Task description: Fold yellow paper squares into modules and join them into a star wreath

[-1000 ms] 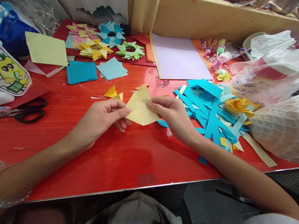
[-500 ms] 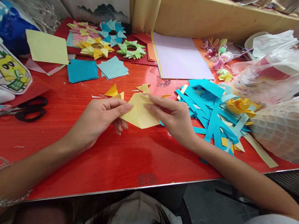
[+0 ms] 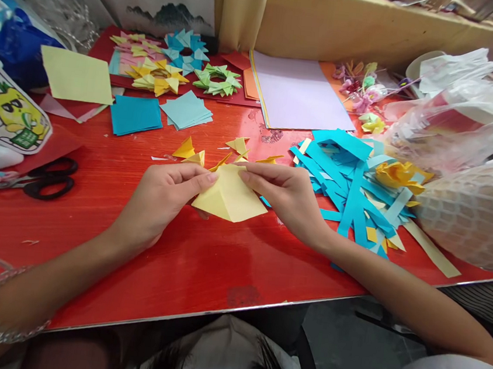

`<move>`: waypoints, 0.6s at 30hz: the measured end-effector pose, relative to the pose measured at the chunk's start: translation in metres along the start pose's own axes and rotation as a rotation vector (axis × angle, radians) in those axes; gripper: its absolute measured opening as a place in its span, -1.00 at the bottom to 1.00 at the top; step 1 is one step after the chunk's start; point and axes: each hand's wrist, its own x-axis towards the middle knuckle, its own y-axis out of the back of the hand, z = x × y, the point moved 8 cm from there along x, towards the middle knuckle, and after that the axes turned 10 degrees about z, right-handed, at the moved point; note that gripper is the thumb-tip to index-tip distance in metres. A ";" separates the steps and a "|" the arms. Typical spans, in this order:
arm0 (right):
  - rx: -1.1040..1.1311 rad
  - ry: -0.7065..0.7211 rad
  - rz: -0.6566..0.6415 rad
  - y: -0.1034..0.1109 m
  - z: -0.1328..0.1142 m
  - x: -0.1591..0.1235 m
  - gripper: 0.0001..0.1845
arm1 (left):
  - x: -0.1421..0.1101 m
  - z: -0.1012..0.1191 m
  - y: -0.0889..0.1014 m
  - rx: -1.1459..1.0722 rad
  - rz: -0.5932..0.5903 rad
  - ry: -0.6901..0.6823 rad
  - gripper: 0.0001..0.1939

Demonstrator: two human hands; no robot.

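Observation:
Between my two hands is a pale yellow sheet of paper (image 3: 231, 196), creased down the middle and held just above the red table. My left hand (image 3: 169, 191) pinches its upper left edge between thumb and fingers. On the opposite side, my right hand (image 3: 283, 194) grips the upper right edge, thumb on the face turned toward me. Right behind the sheet lie small folded yellow paper pieces (image 3: 184, 148), some partly covered by it. A further pale folded piece (image 3: 238, 145) rests beyond the paper's top edge.
Blue paper strips (image 3: 352, 184) are heaped to the right, beside a net-wrapped bundle (image 3: 468, 208). Black-handled scissors (image 3: 51, 178) lie at left. Blue squares (image 3: 136, 116), light blue squares (image 3: 187, 109), folded paper rings (image 3: 158, 77) and a lilac paper stack (image 3: 300, 93) are farther back.
The yellow paper has tilted, its lower edge dropping toward me and spreading wider. Both hands keep hold of it, with the fingers shifting slightly along its upper edges.

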 end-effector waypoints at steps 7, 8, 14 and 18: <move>-0.302 0.438 0.003 -0.002 -0.031 -0.009 -0.71 | -0.001 0.001 -0.001 -0.034 -0.007 0.020 -0.88; -0.273 0.449 -0.024 -0.004 -0.032 -0.010 -0.72 | -0.001 0.001 0.000 -0.036 -0.007 0.018 -0.87; 0.057 0.154 -0.081 -0.005 -0.014 -0.002 -0.77 | -0.002 0.003 0.002 0.085 0.012 -0.068 -0.85; 0.245 -0.084 -0.120 -0.009 0.003 0.001 -0.79 | -0.007 0.014 0.000 0.305 0.016 -0.198 -0.83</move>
